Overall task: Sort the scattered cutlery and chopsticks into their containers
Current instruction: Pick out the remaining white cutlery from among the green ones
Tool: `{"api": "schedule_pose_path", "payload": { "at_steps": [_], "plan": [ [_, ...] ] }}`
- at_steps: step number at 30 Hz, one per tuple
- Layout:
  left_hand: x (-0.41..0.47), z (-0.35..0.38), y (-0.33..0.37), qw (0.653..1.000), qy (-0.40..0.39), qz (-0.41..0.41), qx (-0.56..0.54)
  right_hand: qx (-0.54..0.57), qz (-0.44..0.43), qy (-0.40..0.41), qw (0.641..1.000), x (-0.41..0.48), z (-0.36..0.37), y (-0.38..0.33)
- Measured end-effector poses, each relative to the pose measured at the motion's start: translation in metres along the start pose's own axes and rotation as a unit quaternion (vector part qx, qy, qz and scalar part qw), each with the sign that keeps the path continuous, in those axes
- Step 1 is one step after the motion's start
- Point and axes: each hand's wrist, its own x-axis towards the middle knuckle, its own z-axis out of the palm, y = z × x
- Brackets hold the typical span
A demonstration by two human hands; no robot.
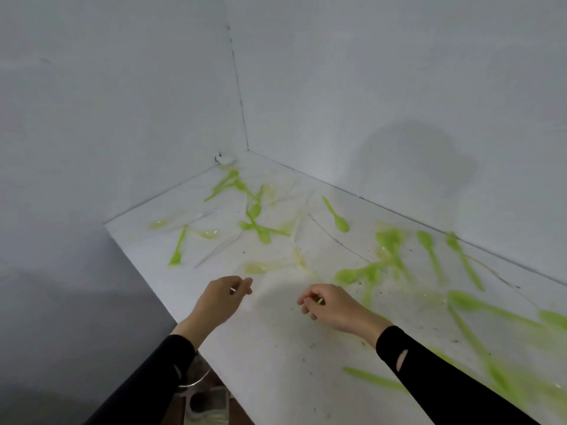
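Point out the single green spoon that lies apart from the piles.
In the head view the green spoon lies alone on the white table, right of centre, between the crossed green cutlery near the corner and the right wall.

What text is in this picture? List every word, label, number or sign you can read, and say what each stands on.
None can be read.
The green spoons, clear cutlery, table, walls and sleeves show no print.
The left hand and right hand each pinch a pale sliver, too small to show any marking.
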Motion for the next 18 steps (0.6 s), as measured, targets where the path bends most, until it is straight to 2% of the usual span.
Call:
{"api": "schedule_pose_path", "payload": {
  "at_steps": [8, 10, 15, 18],
  "plan": [
    [0.102, -0.079, -0.069, 0.997, 0.07, -0.02, -0.025, -0.034, -0.037, 0.032, 0.998, 0.15, 0.017, -0.073],
    [0.126, -0.098, -0.087, 0.998, 0.066, -0.019, -0.004, -0.034, 0.0, 0.03, 0.999, 0.183, 0.028, -0.092],
    [0.183, -0.139, -0.127, 0.996, 0.088, -0.013, 0.006, -0.147, 0.129, 0.069, 0.978, 0.243, 0.061, -0.117],
    [0.214, -0.144, -0.138, 0.997, 0.079, 0.017, 0.009, -0.155, 0.15, 0.082, 0.973, 0.266, 0.072, -0.124]
  ]
}}
